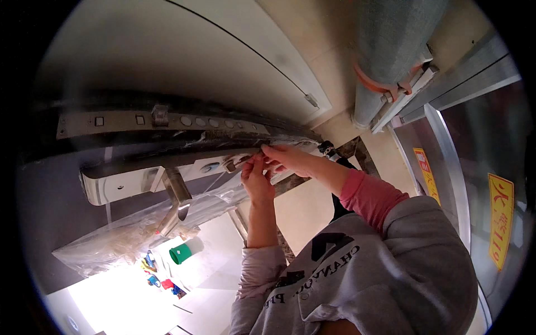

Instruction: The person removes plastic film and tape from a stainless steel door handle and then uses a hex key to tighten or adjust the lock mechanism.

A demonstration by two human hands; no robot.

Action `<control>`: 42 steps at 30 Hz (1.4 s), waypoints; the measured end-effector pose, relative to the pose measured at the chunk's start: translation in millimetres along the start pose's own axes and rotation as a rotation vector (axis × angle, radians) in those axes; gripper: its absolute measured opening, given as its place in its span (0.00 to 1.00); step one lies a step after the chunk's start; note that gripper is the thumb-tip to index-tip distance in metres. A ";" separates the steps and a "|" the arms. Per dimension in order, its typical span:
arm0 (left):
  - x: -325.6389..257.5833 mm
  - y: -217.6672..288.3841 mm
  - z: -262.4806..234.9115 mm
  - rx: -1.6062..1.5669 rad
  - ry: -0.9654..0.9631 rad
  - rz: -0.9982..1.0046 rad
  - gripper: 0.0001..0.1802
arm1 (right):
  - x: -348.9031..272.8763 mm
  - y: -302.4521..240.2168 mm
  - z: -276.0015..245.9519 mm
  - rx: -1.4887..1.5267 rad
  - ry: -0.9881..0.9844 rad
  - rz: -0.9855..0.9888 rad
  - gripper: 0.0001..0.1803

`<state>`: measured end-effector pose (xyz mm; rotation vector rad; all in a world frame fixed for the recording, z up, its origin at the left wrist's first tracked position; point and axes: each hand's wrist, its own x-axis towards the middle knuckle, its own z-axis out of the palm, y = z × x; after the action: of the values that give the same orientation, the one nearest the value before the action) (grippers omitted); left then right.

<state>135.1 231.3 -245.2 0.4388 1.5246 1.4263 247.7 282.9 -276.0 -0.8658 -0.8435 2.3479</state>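
Note:
A dark door edge (pixel 139 146) wrapped in clear plastic film (pixel 128 237) crosses the view, with a long metal strip (pixel 167 120) of holes and buttons along it. Below it sits a white lock body (pixel 120 187) with a silver lever handle (pixel 176 196). My left hand (pixel 255 180) pinches a small metal part (pixel 231 164) at the lock's right end. My right hand (pixel 291 159), in a pink cuff and grey sleeve, reaches in from the right. Its fingertips rest on the door edge just above the left hand; whether they grip anything is hidden.
A grey pipe (pixel 385 50) with an orange clamp (pixel 375 85) runs at the upper right. A metal-framed panel (pixel 446 162) with yellow stickers (pixel 500 218) stands to the right. Far below at lower left lie a green cup (pixel 180 253) and several small colourful tools (pixel 162 279).

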 end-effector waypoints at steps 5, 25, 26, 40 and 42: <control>-16.9 5.9 7.2 -0.009 -0.041 -0.055 0.03 | 15.2 17.8 2.6 0.175 -0.037 -0.187 0.17; 4.1 8.3 -7.1 -0.172 -0.033 0.035 0.02 | 14.4 17.5 11.7 0.293 0.017 -0.314 0.11; 3.3 7.0 -4.8 -0.182 -0.034 0.024 0.02 | 12.9 16.4 13.4 0.328 0.031 -0.299 0.11; -0.3 -0.8 9.8 -0.080 0.095 0.111 0.02 | 10.7 16.5 13.3 0.566 -0.071 -0.130 0.12; 0.3 -1.3 12.1 -0.076 0.081 0.113 0.02 | 8.6 14.8 13.4 0.565 -0.056 -0.127 0.12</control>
<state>145.3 238.0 -244.7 0.4305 1.5244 1.6015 229.1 273.1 -281.5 -0.4928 -0.2128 2.3194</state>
